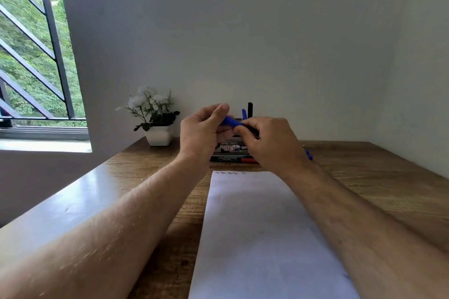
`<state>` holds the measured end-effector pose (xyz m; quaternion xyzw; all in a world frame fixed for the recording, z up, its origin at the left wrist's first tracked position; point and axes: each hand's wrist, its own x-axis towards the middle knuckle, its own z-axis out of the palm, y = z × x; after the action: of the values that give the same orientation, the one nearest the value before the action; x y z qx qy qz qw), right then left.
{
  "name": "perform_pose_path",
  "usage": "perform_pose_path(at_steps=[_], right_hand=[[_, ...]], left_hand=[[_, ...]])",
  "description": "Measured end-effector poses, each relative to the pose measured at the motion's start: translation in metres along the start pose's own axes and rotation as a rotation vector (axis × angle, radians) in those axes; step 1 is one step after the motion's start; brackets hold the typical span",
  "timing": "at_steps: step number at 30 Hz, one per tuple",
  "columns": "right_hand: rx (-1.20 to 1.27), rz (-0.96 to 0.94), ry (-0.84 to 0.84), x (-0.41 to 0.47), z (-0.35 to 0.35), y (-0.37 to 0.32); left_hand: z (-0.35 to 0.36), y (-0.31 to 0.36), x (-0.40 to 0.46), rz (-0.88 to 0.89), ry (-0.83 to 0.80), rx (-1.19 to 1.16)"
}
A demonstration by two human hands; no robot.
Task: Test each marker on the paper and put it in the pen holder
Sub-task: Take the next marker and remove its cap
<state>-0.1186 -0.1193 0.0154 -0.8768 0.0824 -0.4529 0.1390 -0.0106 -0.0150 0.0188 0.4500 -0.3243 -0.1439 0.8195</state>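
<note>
You are holding a blue plastic marker [232,122] up in the centre of the frame, above the far end of the long white sheet of paper [257,238] that is lying on the brown wooden table [379,177]. Your left hand [204,132] is curling its fingers around the marker's left end, with the thumb lying along the top of it, while your right hand [272,141] is pinching the other end between thumb and fingertips; the two hands are sitting just beside each other with the blue barrel bridging them. Whether the cap is on or coming off, I cannot tell, since your fingers are covering the joint. Behind your hands, against the pale wall, the pen holder [239,120] is mostly hidden, but a blue marker tip [244,113] and a taller black marker [250,110] are standing upright in it. Below your hands, a row of loose markers [230,153] is lying on the table between the holder and the paper, and another blue piece [309,154] is peeking out beside your right wrist. A few small pen marks [229,173] are showing along the paper's top edge. In the middle left of the frame, a white square pot of pale flowers [159,135] is sitting at the table's back edge, and a barred window [36,56] is filling the upper left.
</note>
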Motion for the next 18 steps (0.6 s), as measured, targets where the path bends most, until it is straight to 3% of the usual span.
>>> perform_pose_path(at_steps=[12, 18], right_hand=[[-0.136, -0.041, 0.013, 0.0009, -0.0009, -0.0020], [-0.179, 0.014, 0.000, 0.0001, -0.0064, 0.0001]], left_hand=[[0.0004, 0.0054, 0.0002, -0.041, 0.050, -0.085], [-0.0014, 0.0051, 0.0007, -0.048, -0.022, -0.062]])
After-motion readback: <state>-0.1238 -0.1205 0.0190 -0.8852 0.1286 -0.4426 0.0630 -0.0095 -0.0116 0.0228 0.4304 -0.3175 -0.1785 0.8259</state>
